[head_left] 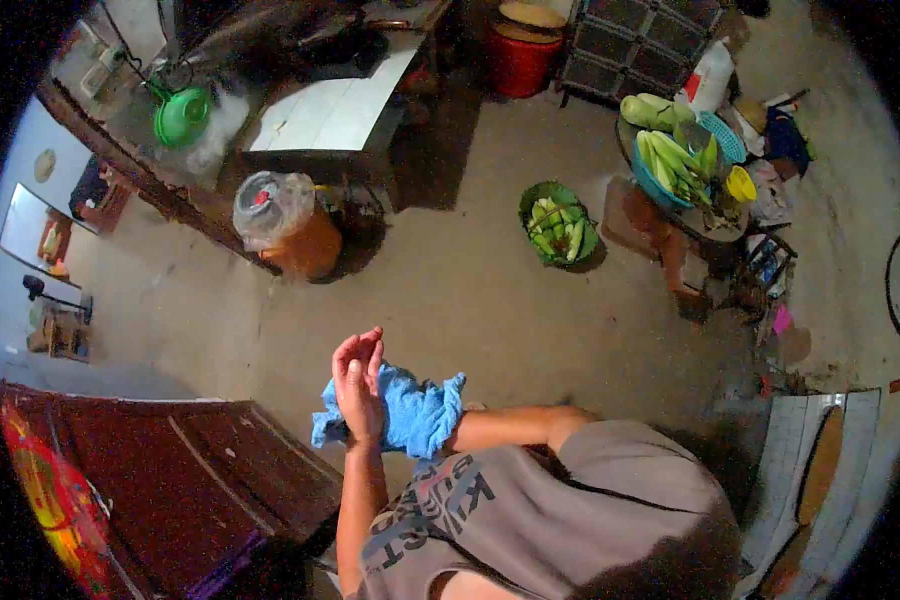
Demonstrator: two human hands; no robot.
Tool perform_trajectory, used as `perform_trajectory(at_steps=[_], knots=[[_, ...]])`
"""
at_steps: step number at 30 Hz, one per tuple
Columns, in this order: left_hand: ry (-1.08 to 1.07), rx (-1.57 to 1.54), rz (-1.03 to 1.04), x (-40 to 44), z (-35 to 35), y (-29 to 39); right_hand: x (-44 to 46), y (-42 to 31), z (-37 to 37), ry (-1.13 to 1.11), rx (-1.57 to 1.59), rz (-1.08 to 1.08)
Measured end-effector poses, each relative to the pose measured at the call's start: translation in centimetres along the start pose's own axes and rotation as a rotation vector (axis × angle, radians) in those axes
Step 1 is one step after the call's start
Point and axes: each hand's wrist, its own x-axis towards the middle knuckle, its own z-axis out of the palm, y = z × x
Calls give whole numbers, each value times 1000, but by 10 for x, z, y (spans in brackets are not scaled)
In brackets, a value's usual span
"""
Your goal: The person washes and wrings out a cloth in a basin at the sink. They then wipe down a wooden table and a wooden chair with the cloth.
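From afar I saw the left hand [356, 392], loosely curled, by a blue cloth [417, 410], lower middle. I couldn't tell the hidden right hand's grip.

A person raises the left hand [360, 385] ahead of the torso, its fingers [345, 352] pointing away from the body, loosely bent and clear of a full fist, the thumb extended alongside on the side facing the camera. The bare left forearm [362, 490] runs almost straight forward to the wrist [364, 436]. From the opposite side, the right forearm [515, 427], also bare, reaches inward across the front of the chest toward the left wrist, its elbow bent outward near the shoulder. The right hand is hidden from view.
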Motion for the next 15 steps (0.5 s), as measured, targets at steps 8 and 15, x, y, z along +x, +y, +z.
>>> perform_trajectory(at_steps=[8,15], knots=[[397,357,73,13,-82,15,94,-7,-13,129,-1455,-44],[347,-562,-323,63,-139,17,147,-25,52,-6,-614,-359]])
